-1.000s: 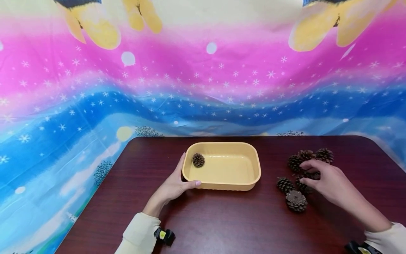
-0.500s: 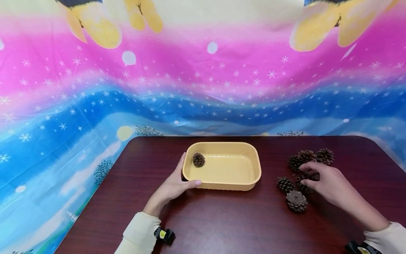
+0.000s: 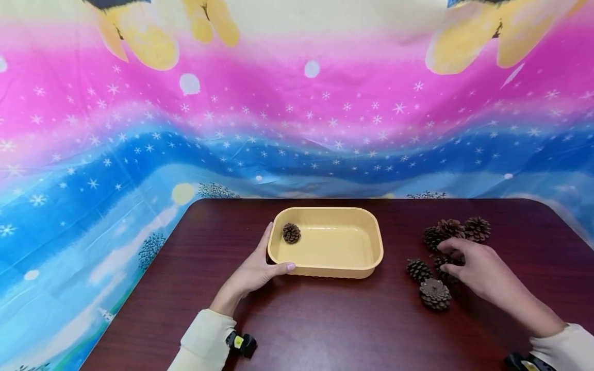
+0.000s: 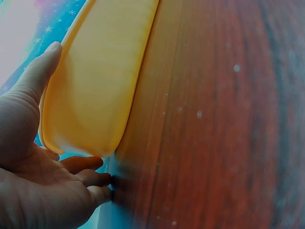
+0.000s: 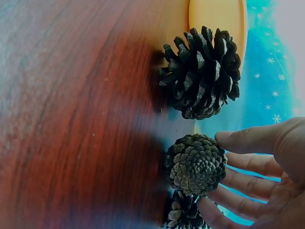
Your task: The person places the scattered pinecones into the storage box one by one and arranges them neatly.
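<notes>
My left hand [image 3: 255, 268] holds a yellow rectangular plastic container [image 3: 336, 274] at its left front corner. The thumb lies along its front wall; fingers pass along the left end. Inside, at the left, rests one brown pinecone [image 3: 291, 233]. My right hand [image 3: 487, 265] reaches into a cluster at the right, thumb and fingers around a pinecone [image 5: 196, 164] low on the table. Its thumb touches that cone in the right wrist view; several fingertips are hidden behind it. A larger-looking pinecone [image 5: 202, 74] lies beside it, apart from the hand.
Around the right hand lie more pinecones, including a grey-brown one [image 3: 435, 294] in front, one [image 3: 418, 270] at the left, and one [image 3: 476, 229] behind. All stand on a dark red-brown wooden table [image 3: 325, 324]. A patterned cloth [image 3: 297, 129] hangs behind its far edge.
Very little differs: the right hand shifts slightly among the pinecones, staying at the same cone. The left hand and the container keep their place.
</notes>
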`<state>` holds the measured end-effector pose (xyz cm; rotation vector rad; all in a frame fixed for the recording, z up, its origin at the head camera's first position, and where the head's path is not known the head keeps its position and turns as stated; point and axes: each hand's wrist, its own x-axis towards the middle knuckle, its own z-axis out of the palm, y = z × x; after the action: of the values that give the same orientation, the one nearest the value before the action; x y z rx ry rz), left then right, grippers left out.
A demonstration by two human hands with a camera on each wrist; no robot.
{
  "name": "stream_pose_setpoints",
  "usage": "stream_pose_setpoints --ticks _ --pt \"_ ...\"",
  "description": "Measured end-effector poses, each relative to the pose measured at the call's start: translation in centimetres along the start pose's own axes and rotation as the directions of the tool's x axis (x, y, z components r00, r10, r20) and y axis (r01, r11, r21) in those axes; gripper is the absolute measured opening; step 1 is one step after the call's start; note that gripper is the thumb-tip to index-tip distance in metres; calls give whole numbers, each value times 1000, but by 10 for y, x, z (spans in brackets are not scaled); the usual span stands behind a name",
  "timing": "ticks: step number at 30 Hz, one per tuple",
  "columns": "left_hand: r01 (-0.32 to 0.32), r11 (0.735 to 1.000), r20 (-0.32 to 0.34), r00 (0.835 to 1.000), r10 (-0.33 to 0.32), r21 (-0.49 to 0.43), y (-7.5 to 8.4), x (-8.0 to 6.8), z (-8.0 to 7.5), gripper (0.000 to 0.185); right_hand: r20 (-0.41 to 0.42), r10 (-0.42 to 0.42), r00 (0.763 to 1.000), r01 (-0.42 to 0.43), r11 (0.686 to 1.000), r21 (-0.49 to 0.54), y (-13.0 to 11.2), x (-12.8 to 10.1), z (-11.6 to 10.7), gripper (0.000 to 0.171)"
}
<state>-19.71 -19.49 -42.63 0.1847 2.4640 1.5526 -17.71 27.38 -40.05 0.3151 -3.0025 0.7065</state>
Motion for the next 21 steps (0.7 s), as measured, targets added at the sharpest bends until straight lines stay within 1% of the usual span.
stream_pose_setpoints --ticks 8,21 --pt "1 1000 -1 1000 -1 6 0 0 0 126 10 -12 1000 12 1000 0 2 -1 0 39" --pt "0 1000 3 1000 0 -2 -1 0 0 125 84 -27 996 31 998 -55 4 -2 -3 44"
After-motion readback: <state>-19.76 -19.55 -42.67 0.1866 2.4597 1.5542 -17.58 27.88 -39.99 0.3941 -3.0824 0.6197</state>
